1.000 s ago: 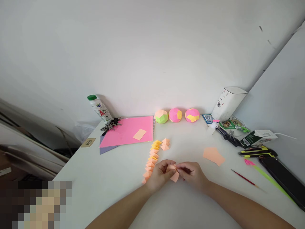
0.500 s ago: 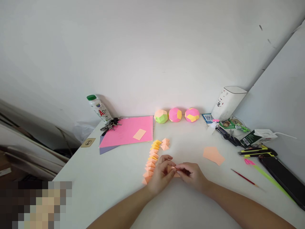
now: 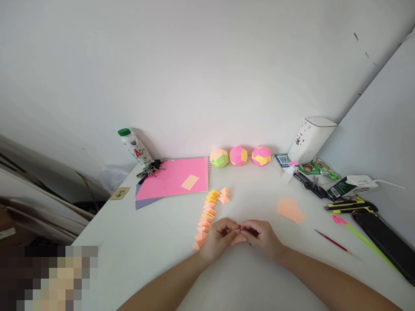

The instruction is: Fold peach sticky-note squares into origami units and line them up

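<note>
Both hands meet over the table, fingertips together on a small piece of orange paper (image 3: pixel 239 239). My left hand (image 3: pixel 219 238) is closed, pinching the paper's upper edge between thumb and fingers. From the other side my right hand (image 3: pixel 263 236) pinches the same edge, its fingers curled. Most of the paper is hidden behind the fingers. Beside my left hand runs a row of folded orange and yellow paper pieces (image 3: pixel 205 223), with a shorter stack of folded peach pieces (image 3: pixel 225 195) near its far end. Loose peach sheets (image 3: pixel 291 211) lie to the right.
Three paper balls (image 3: pixel 238 156) stand along the wall. A pink sheet (image 3: pixel 171 177) with a small peach slip, keys (image 3: pixel 151 171) and a bottle (image 3: pixel 135 147) are at left. A thin red brush (image 3: pixel 333 241), cutters (image 3: pixel 352 206) and a black case (image 3: pixel 385 246) lie at right.
My left hand's raised fingers have curled down toward the paper's edge. Both hands stay in nearly the same place, and the other things have not moved.
</note>
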Action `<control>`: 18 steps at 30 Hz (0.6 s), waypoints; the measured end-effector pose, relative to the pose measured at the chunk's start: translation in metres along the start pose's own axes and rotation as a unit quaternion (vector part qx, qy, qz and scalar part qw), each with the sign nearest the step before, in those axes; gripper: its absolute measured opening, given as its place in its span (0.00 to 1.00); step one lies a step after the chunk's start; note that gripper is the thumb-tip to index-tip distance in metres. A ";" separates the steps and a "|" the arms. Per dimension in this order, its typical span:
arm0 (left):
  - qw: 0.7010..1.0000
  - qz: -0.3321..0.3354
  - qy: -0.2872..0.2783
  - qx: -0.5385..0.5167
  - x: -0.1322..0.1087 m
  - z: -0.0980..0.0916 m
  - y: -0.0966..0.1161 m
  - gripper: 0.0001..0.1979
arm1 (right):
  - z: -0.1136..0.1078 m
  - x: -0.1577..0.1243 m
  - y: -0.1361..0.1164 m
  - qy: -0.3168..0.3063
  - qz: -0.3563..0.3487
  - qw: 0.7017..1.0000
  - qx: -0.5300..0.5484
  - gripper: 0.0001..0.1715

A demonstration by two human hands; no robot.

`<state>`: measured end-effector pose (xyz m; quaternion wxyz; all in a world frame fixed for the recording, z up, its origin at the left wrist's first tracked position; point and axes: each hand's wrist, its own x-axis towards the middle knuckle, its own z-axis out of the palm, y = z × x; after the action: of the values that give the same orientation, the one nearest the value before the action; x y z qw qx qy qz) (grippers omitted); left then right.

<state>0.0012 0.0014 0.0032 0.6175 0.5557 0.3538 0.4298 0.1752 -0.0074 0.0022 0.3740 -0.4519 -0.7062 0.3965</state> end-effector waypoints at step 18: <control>0.997 -0.065 0.028 0.034 -0.002 0.001 -0.002 0.14 | -0.001 0.001 -0.005 -0.005 0.023 1.000 0.012 0.15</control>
<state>0.0014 -0.0007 0.0012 0.6148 0.5402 0.4203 0.3917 0.1743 -0.0080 0.0075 0.3665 -0.4616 -0.6927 0.4156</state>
